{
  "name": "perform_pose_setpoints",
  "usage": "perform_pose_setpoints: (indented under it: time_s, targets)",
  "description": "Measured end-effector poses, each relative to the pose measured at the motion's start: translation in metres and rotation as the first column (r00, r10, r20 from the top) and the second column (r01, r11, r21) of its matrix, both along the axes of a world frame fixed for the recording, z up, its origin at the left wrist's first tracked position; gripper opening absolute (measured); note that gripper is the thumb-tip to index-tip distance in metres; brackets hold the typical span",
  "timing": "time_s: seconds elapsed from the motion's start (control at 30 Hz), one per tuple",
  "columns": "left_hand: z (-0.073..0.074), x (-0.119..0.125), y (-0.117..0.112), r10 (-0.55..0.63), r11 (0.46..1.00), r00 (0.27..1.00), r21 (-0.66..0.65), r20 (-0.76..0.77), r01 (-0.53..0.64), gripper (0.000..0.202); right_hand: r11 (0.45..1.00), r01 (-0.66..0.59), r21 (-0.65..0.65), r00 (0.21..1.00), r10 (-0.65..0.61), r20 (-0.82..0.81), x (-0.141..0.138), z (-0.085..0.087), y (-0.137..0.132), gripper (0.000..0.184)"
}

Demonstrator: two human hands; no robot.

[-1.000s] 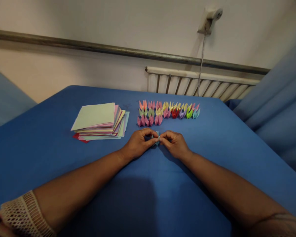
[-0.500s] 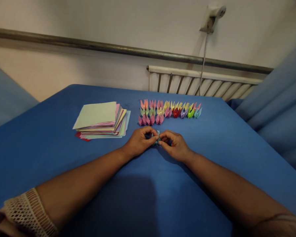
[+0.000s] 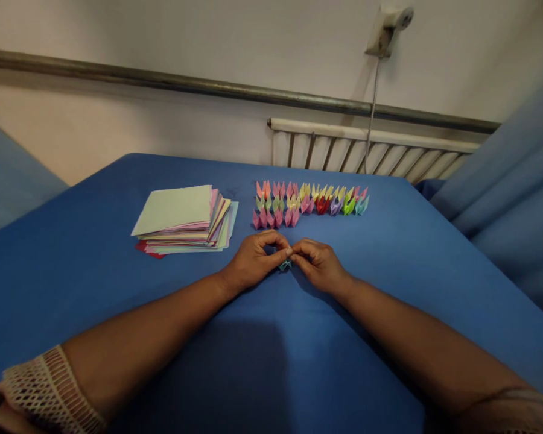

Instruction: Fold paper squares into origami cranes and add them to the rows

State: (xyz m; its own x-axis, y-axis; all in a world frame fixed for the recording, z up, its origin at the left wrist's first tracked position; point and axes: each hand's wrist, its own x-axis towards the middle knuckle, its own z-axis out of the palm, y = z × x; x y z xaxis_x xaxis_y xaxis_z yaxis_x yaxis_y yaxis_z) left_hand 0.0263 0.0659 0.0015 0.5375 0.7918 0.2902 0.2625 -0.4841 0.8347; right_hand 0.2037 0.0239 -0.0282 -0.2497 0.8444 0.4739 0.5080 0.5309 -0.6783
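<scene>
- A small light-blue folded paper piece (image 3: 285,264) sits pinched between the two hands at the middle of a blue table (image 3: 389,283), low against the tabletop.
- The left hand (image 3: 253,260) lies just left of the piece, its fingers curled in and its thumb and forefinger closed on the piece's left side.
- The right hand (image 3: 319,264) lies just right of it, mirrored, fingers curled, thumb and forefinger closed on the piece's right side. The fingertips of both hands nearly meet above the paper.
- Only a sliver of the piece shows below the fingertips; the rest is hidden. Which way it points and how its long axis runs cannot be told.
- Both forearms rest on the table, angled inward toward the piece.
- Just beyond the hands stand rows of folded paper pieces (image 3: 308,202) in pink, orange, yellow, red, purple and green, lined up left to right.
- Left of those rows lies a stack of coloured paper sheets (image 3: 183,217), a pale green sheet on top, well apart from the left hand.
</scene>
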Motion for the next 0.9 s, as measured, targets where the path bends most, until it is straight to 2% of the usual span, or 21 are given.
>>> perform_pose_setpoints:
  time_s: [0.23, 0.33, 0.47, 0.6, 0.77, 0.9]
  targets:
    - [-0.0007, -0.0001, 0.0009, 0.004, 0.994, 1.0, -0.107, 0.028, -0.001, 0.021, 1.0, 0.03, -0.003, 0.999, -0.03, -0.012, -0.0015, 0.0015, -0.0012, 0.01]
    - [0.0008, -0.0001, -0.0002, 0.028, 0.997, 0.999, -0.067, 0.018, -0.026, 0.018, 0.999, 0.051, -0.003, 0.998, -0.051, -0.023, -0.0025, 0.0015, -0.002, 0.009]
    - [0.003, -0.0002, -0.0042, 0.05, 0.997, 0.996, 0.062, -0.075, -0.045, 0.01, 0.998, 0.056, 0.01, 0.998, -0.057, 0.021, -0.0039, 0.0024, -0.0037, 0.009]
    - [0.0001, -0.001, -0.0056, 0.069, 0.989, 0.993, 0.139, -0.096, -0.055, 0.007, 0.999, 0.034, 0.019, 0.998, -0.035, 0.056, -0.0051, 0.0038, -0.0058, 0.01]
    - [-0.0013, -0.0023, -0.0049, 0.056, 0.996, 0.996, 0.076, -0.063, -0.052, 0.014, 0.999, 0.032, 0.023, 0.999, -0.033, 0.027, -0.005, 0.0022, -0.005, 0.01]
    - [0.003, -0.0035, -0.0036, 0.07, 0.997, 0.997, 0.044, 0.013, -0.07, 0.021, 0.993, 0.118, -0.027, 0.991, -0.12, -0.056, -0.0019, -0.0053, 0.0011, 0.009]
